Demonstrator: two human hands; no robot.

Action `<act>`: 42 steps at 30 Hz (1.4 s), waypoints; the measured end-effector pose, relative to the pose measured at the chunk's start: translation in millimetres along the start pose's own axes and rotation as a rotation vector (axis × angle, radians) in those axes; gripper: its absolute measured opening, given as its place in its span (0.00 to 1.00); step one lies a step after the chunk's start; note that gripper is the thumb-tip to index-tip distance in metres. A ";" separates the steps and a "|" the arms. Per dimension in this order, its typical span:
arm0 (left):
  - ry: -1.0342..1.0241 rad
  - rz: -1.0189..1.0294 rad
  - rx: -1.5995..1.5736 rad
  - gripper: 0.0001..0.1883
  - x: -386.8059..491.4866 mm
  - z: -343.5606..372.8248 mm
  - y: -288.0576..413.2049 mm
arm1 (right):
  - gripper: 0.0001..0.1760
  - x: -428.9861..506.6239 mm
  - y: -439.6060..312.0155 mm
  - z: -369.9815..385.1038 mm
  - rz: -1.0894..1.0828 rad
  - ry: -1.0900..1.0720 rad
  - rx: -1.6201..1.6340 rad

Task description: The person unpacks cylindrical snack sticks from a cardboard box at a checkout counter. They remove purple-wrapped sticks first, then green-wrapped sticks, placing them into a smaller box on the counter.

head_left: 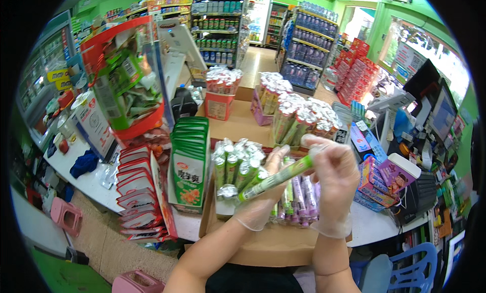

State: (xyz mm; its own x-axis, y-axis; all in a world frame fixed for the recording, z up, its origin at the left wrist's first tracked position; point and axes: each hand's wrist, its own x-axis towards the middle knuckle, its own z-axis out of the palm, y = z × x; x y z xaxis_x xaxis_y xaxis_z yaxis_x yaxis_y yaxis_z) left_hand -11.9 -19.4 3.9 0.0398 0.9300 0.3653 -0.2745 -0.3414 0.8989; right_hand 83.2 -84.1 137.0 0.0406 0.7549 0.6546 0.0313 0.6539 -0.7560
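Observation:
My right hand [338, 171], in a clear plastic glove, grips the upper end of a slim green wrapped tube [279, 179]. The tube slants down to the left across my left hand [262, 203], which is gloved too. Part of that hand is behind the tube, so its grip is unclear. Close to its left, a cluster of green tubes with silver foil tops [237, 160] stands upright. Purple wrapped tubes [302, 198] and some green ones lie between my hands. All these are in a cardboard tray [273, 251] on the counter.
Farther back stand more foil-topped tubes [303, 114], a red carton of them [219, 105] and a purple carton [262, 112]. Green snack packs [190, 160] and red packs [138, 190] flank the tray's left. A purple box [398, 173] and a monitor [442, 110] are right.

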 end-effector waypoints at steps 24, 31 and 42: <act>0.174 -0.141 -0.182 0.17 -9.7 14.4 52.1 | 0.08 26.2 89.1 -82.9 0.275 0.337 0.486; 0.201 -0.162 -0.151 0.19 -9.5 13.8 54.4 | 0.11 23.4 93.8 -81.9 0.302 0.334 0.581; 0.174 -0.147 -0.168 0.22 -8.7 11.0 50.4 | 0.14 23.1 97.8 -83.4 0.294 0.329 0.584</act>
State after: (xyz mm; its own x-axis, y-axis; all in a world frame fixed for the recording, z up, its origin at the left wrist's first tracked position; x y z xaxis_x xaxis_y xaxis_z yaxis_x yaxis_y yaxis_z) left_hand -15.6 -46.2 48.7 -0.0704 0.9822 0.1739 -0.4341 -0.1872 0.8812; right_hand 170.5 -7.0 77.9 0.2661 0.9091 0.3206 -0.5609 0.4165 -0.7155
